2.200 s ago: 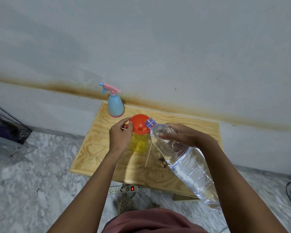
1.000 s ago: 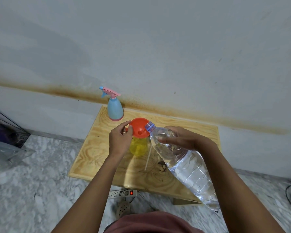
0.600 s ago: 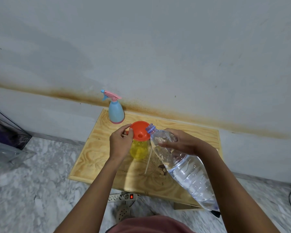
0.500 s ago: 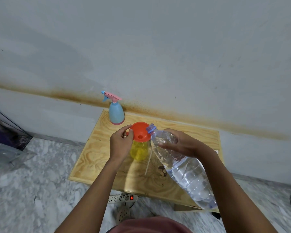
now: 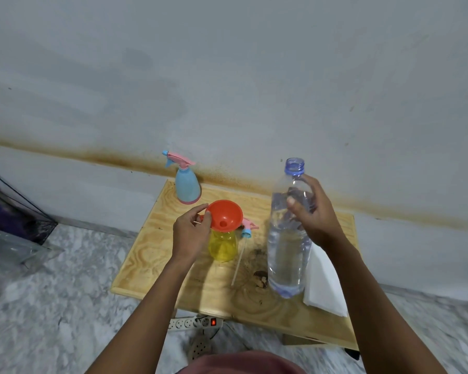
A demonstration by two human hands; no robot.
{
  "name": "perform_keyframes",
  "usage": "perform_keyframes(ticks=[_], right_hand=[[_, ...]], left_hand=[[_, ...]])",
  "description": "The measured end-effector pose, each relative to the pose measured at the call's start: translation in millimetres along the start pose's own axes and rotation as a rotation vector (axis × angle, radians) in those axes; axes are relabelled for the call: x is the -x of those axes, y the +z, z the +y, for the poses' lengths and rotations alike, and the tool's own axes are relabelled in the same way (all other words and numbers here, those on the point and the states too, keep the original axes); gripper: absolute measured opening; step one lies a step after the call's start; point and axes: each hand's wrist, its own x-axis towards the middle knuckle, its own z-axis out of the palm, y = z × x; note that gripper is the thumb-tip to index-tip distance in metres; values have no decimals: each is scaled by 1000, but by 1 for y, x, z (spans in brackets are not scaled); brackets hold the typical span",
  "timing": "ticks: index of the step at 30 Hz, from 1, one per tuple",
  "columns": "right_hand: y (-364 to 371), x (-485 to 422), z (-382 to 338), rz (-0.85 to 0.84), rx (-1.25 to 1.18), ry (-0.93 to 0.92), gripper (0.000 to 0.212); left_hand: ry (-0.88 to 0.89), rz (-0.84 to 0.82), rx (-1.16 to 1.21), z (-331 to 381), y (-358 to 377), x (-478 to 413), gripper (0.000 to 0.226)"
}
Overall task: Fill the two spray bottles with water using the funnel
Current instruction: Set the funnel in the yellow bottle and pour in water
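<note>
Water bottle [image 5: 288,238] tipped back upright, mouth swung clear of funnel [image 5: 223,215].

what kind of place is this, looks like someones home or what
Probably a plain room at home, not a workshop: a low plywood table against a stained wall, a marble-patterned floor, and a power strip lying under the table.

White paper [image 5: 325,287] on wooden table [image 5: 152,255]; power strip [image 5: 195,323], perhaps switched on.
</note>
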Motion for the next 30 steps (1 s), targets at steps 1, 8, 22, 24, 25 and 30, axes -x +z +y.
perform_keyframes(ticks=[1, 8, 22, 24, 25, 30], right_hand=[[-1, -4, 4, 42, -13, -1, 48], [7, -39, 19, 289, -68, 25, 60], [18, -76, 65, 483, -47, 72, 62], [18, -75, 67, 490, -51, 63, 64], [18, -75, 67, 489, -48, 61, 65], [16, -74, 66, 468, -34, 108, 75]], left_hand=[[-5, 0, -4, 1, 0, 0, 26], [-24, -11, -14, 5, -2, -4, 21], [-52, 14, 3, 7, 0, -2, 16], [-44, 9, -4, 7, 0, -2, 17], [-45, 7, -5, 7, 0, -2, 18], [-42, 9, -14, 8, 0, -2, 20]])
